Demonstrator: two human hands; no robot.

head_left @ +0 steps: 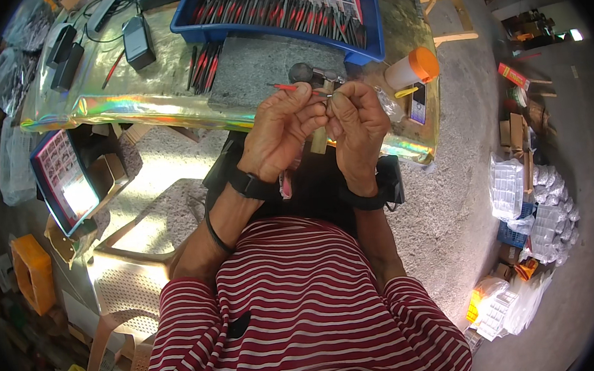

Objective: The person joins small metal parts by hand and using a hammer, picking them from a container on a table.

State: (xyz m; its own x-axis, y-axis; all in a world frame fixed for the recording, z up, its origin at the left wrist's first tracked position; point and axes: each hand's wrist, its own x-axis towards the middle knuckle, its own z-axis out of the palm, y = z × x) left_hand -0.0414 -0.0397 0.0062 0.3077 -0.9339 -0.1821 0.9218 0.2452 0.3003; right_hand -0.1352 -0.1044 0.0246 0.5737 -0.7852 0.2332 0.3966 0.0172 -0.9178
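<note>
Close together over the table's near edge, both my hands are closed in a pinch. Between the thumb and fingers of my left hand point(286, 128) is a thin red stick-like piece point(284, 86), its end pointing left. My right hand point(357, 122) pinches something small at that piece's right end; a metallic glint shows there, but the fingers hide most of it. Just beyond the hands, a hammer point(300, 73) with a dark rounded head lies on a grey stone slab point(247, 61). Several black-and-red thin pieces point(205, 69) lie at the slab's left.
A blue tray point(188, 34) full of black-and-red pieces stands behind the slab. To the right is an orange-lidded container point(410, 68). Dark boxy devices point(137, 42) with cables lie at left. A tan plastic chair point(118, 286) and an orange crate point(33, 274) stand on the left.
</note>
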